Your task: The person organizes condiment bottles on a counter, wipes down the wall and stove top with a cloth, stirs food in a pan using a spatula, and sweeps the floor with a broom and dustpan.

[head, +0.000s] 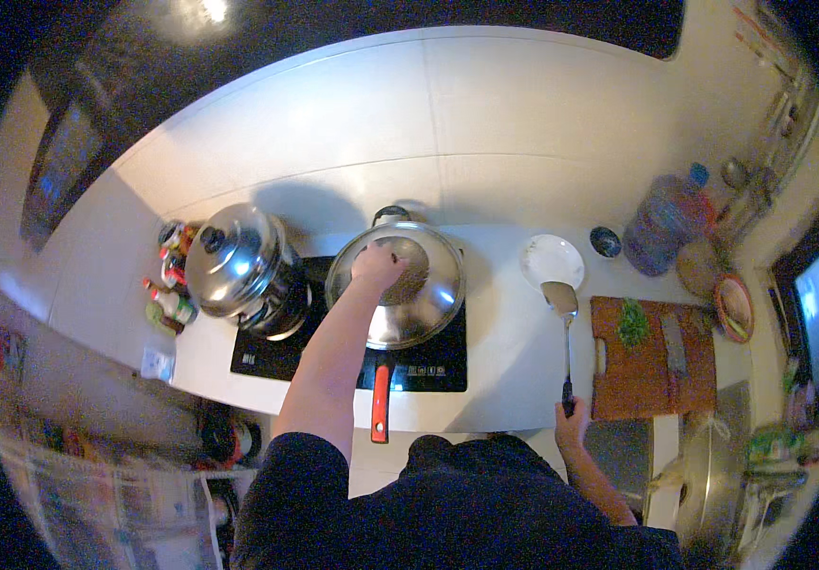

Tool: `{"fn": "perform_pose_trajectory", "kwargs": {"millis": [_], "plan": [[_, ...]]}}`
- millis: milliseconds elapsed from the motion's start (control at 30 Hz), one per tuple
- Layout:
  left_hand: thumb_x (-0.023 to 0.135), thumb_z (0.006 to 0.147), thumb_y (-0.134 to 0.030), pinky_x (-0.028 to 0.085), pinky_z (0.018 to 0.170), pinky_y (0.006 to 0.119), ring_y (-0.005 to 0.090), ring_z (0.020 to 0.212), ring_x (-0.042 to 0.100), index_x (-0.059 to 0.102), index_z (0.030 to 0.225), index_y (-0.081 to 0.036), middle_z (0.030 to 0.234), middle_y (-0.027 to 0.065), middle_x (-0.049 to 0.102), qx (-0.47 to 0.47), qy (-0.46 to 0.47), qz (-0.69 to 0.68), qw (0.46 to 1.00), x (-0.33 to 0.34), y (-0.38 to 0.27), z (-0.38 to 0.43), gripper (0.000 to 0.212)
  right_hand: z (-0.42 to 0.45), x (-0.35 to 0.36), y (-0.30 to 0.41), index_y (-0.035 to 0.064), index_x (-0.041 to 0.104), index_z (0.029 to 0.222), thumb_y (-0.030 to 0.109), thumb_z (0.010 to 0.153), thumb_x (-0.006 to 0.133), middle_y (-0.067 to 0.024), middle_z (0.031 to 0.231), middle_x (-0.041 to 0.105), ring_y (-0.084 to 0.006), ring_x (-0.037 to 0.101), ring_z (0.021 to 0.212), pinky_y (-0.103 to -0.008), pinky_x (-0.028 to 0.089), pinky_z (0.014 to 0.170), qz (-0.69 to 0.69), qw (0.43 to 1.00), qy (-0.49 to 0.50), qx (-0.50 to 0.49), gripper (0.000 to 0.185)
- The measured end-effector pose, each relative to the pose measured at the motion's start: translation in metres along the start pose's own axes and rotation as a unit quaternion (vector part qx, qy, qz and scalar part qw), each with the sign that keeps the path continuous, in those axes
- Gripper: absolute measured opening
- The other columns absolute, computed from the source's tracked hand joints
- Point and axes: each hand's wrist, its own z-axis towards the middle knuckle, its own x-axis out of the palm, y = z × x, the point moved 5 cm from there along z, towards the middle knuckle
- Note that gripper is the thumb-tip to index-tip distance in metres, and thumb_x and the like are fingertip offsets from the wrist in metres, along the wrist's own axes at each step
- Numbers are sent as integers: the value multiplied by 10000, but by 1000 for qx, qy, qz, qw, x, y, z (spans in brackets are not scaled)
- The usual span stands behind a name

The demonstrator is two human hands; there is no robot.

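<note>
My left hand [377, 265] is closed around the knob on top of a domed lid [423, 313] with a clear centre and a metal rim. The lid covers a pan, whose red handle [380, 402] points towards me; what is inside cannot be made out. In my right hand [571, 420] is the dark grip of a metal spatula [567, 349]. Its blade reaches over the near rim of a white plate [553, 256]; whether they touch I cannot tell. The pan stands on a black induction cooktop [445, 370].
Left of the pan stands a tall lidded steel pot [235, 263], with several seasoning bottles [178, 306] beyond it. On the right, a wooden cutting board [623, 392] bears chopped greens [633, 324] and a cleaver [674, 345]. A small dark bowl [605, 242] sits behind, and a basket [735, 306] beside the board.
</note>
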Motion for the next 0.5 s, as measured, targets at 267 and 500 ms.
{"fn": "perform_pose_trajectory", "kwargs": {"millis": [267,500], "plan": [[490,830,-504,496,777,438,333,929,599,456,1182,-43,1085,202,553,79,60,36,994,-35,-27,-26,581,-22,-5,14,-13,521,934,149,795,624,-72,707,511,-186,494,659,-333,432,625,40,997,20,66,237],[404,881,-434,489,787,456,350,927,597,450,1125,0,1047,211,574,49,34,61,996,-23,2,-12,500,0,27,-28,20,485,897,153,819,607,-3,623,438,-101,432,485,-279,366,426,39,999,-17,17,197]]}}
